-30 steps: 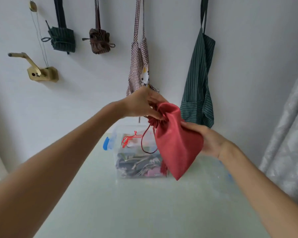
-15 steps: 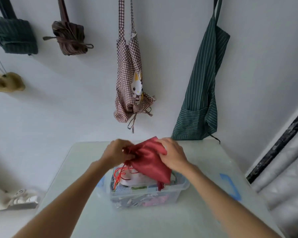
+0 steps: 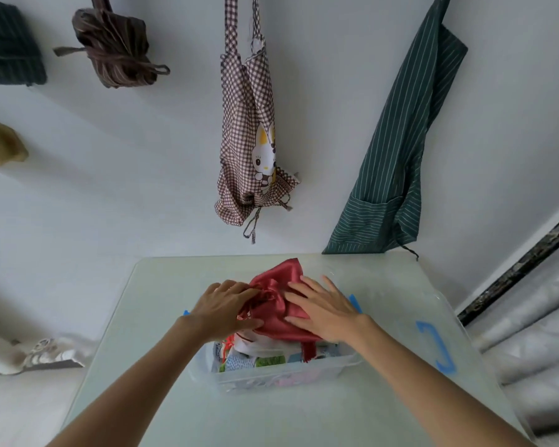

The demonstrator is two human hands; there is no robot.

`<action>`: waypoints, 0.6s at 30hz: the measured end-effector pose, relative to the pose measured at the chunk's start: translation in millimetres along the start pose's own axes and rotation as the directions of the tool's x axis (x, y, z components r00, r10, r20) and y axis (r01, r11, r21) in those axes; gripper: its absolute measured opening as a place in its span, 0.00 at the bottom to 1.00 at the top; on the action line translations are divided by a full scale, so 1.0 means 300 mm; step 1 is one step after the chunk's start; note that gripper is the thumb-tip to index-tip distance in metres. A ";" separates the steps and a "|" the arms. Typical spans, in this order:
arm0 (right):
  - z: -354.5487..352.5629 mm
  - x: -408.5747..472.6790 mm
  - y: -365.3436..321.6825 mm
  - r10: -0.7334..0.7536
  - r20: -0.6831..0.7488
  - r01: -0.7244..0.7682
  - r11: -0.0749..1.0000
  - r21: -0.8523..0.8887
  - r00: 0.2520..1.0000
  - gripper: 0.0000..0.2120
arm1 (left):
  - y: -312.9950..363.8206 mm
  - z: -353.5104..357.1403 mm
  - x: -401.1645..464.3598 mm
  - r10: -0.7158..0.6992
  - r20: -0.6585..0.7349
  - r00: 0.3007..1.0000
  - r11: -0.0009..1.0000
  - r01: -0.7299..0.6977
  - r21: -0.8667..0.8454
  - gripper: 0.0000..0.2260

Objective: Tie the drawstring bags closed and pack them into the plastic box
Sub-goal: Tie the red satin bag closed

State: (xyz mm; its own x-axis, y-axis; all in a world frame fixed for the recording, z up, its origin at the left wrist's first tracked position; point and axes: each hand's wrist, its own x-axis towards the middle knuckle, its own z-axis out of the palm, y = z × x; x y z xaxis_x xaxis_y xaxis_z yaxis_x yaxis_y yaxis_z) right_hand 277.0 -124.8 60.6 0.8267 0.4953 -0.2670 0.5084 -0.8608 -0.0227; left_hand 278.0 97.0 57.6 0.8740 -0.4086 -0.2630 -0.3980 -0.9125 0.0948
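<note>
Pressing down with straight, spread fingers, the right hand [image 3: 325, 309] lies flat on the red bag [image 3: 279, 295], holding nothing. The left hand [image 3: 224, 308] rests at the bag's gathered neck, its fingertips tucked against the bunched cloth and its thumb along the bag's near edge; whether it pinches the cord cannot be told. The two hands sit close together, with the bag's puckered mouth between them.

The red bag lies on top of the pile in the clear box [image 3: 281, 377], its far corner rising above the rim. A dark red cord end [image 3: 308, 350] hangs down inside the box by the near wall. Beneath it lie other bags: a white one [image 3: 262, 345], and green and blue patterned cloth showing through the near wall. Blue clips show at the box's left and right sides.

The box stands on a pale table [image 3: 162, 398]. The clear lid [image 3: 410, 317] with a blue latch [image 3: 436, 346] lies to its right on the table.

On the wall behind hang a checked apron [image 3: 249, 130] with a cartoon rabbit and a green striped apron [image 3: 397, 156].
</note>
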 end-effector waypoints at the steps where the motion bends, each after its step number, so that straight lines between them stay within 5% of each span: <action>1: 0.005 0.028 0.004 -0.008 0.012 0.008 1.000 0.011 1.000 0.28 | -0.002 0.007 0.013 -0.013 0.012 1.000 1.000 0.012 0.029 0.39; 11: 0.022 0.097 0.000 0.079 0.212 -0.116 0.979 0.168 0.974 0.29 | 0.015 0.040 0.076 -0.089 0.080 0.993 0.989 0.079 0.127 0.35; 14: -0.042 0.031 0.020 0.052 0.181 -0.104 0.952 0.289 0.982 0.33 | -0.001 0.011 0.070 -0.063 0.043 0.997 0.988 0.056 0.142 0.33; 18: -0.046 -0.079 0.061 0.017 0.114 -0.045 0.969 0.245 0.993 0.36 | -0.015 0.000 0.058 -0.033 -0.028 0.999 0.996 0.035 0.087 0.33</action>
State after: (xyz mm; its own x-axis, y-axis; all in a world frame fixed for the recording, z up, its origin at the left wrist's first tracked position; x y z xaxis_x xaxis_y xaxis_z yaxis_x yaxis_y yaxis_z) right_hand 270.0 -150.6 79.8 0.8025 0.4638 -0.3754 0.3963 -0.8846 -0.2456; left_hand 294.9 94.0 52.6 0.8942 -0.3786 -0.2390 -0.3895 -0.9210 0.0018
